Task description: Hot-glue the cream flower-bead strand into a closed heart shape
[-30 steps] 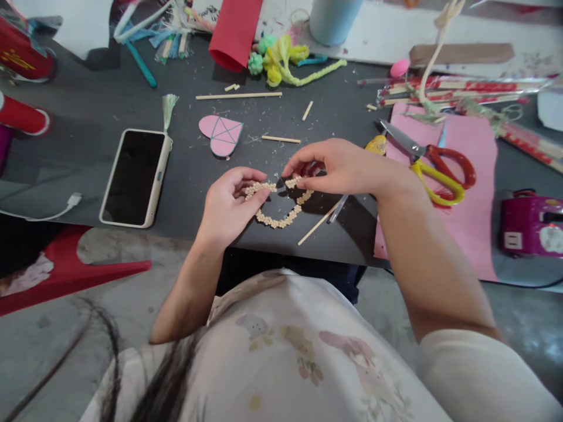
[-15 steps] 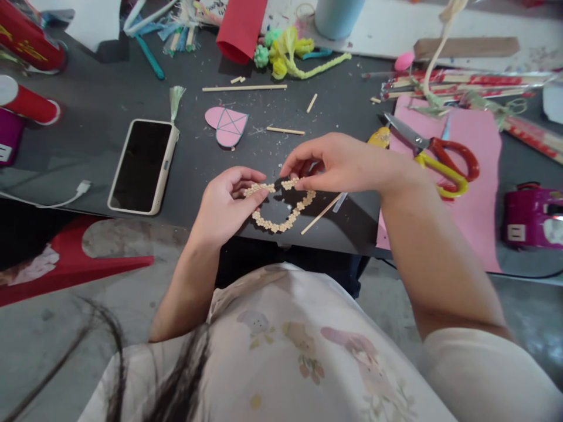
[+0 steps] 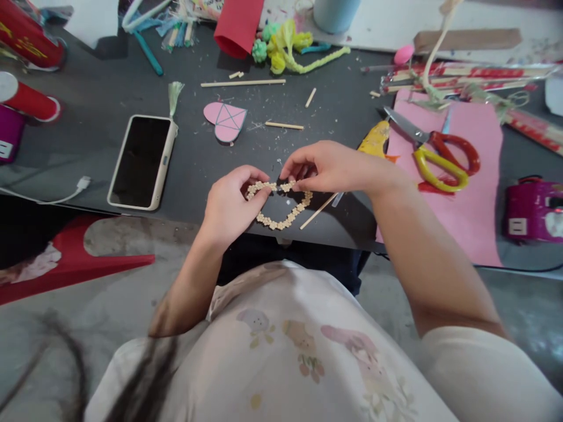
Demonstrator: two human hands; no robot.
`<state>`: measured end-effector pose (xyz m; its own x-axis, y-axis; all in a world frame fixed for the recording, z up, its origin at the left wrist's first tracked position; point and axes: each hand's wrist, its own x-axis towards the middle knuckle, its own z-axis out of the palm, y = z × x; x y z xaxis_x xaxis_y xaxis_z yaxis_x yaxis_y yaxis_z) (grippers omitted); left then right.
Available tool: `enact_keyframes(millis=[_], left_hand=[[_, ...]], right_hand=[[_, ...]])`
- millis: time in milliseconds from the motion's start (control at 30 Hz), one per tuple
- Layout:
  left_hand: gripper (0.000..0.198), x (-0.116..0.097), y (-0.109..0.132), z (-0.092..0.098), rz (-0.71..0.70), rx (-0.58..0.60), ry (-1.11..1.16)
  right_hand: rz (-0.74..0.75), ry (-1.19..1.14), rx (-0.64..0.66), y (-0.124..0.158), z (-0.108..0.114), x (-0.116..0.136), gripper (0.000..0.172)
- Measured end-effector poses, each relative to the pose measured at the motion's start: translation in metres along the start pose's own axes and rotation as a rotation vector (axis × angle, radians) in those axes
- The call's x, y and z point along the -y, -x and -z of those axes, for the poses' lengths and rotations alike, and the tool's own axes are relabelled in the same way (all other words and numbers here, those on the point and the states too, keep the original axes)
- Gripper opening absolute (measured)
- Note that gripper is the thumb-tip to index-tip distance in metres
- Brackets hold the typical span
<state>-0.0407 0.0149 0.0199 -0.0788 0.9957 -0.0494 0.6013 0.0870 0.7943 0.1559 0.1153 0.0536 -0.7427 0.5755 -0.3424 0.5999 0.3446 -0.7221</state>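
Observation:
A heart-shaped chain of small pale wooden-looking pieces [image 3: 278, 224] lies over the table's near edge. My left hand [image 3: 235, 202] pinches its upper left part between thumb and fingers. On the upper right, my right hand [image 3: 328, 167] is closed on the chain with thumb and forefinger. The two chain ends come close together at the top; whether they touch I cannot tell. A thin wooden stick [image 3: 317, 212] lies right of the chain, and a pink paper heart with drawn lines [image 3: 226, 122] lies beyond my left hand.
Open scissors [image 3: 433, 149] rest on pink paper [image 3: 472, 217] at right, near a yellow piece [image 3: 375, 139]. A phone [image 3: 141, 161] and a white cable [image 3: 53, 199] lie left. Short sticks [image 3: 284, 125], yellow pipe-cleaner pieces [image 3: 290, 50] and a blue-grey cup [image 3: 335, 14] are farther back.
The gap between the chain's two top ends has narrowed as my hands drew slightly closer together. More of the yellow piece shows beside my right forearm.

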Motion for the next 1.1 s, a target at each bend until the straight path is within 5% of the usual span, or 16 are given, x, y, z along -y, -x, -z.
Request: enact_keyframes(millis=[267,733,1100], left_hand=[[0.014,-0.003,-0.004,0.002,-0.182,-0.002,-0.331],[0.015,0.007,-0.002,0.007,-0.333,-0.046,-0.343],[0.016,-0.001,0.011,0.007,-0.389,-0.111,-0.351]], right_hand=[[0.021,0.079,-0.017,0.001,0.000,-0.002,0.019],[0.123,0.290,-0.207,0.022,-0.001,-0.009,0.024],[0.124,0.473,-0.214,0.025,-0.004,-0.017,0.023]])
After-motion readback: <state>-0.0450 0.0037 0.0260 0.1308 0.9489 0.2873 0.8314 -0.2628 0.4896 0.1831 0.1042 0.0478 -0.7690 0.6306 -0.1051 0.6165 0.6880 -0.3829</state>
